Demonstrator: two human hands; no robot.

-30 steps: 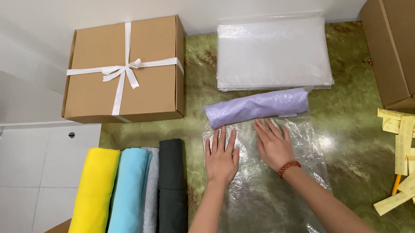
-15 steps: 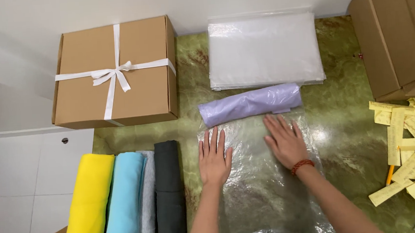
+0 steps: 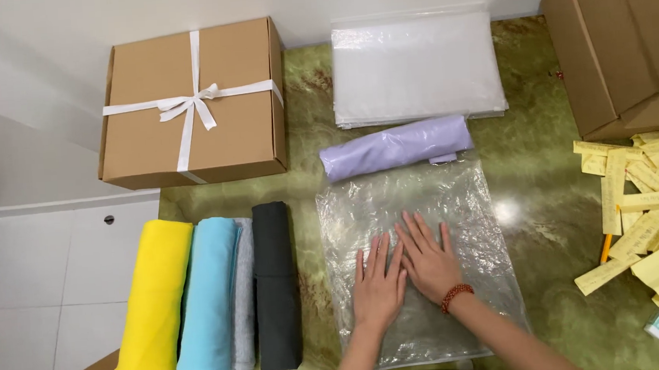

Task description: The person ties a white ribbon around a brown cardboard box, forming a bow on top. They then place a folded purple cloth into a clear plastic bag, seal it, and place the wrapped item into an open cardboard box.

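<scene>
Low in the middle of the frame, the left hand [image 3: 378, 291] and right hand [image 3: 427, 259] lie flat, side by side and touching, on a clear plastic bag [image 3: 415, 248] spread over the green desk [image 3: 548, 216]. Neither grip pinches anything: the fingers are straight, slightly fanned, and the palms press the film down. The bag looks very light, limp and slippery, crinkled all over and catching glare; it would likely slide or cling under a flat palm, so an edge or corner, such as the one nearest the body or the open end toward the top, seems the best place to take hold. Left of the hands lie rolled cloths, black [image 3: 276, 285], grey [image 3: 242, 307], blue [image 3: 208, 302] and yellow [image 3: 153, 298], soft and packed close together. Just beyond the bag's far edge rests a lilac roll [image 3: 396, 147], soft too, easiest gripped around its middle. At the right edge is a heap of yellow paper strips [image 3: 648, 209]. Farther up sit a stack of clear bags [image 3: 416, 67], a ribbon-tied brown box [image 3: 192, 102] at upper left, and plain cartons [image 3: 628, 33] at upper right.
</scene>
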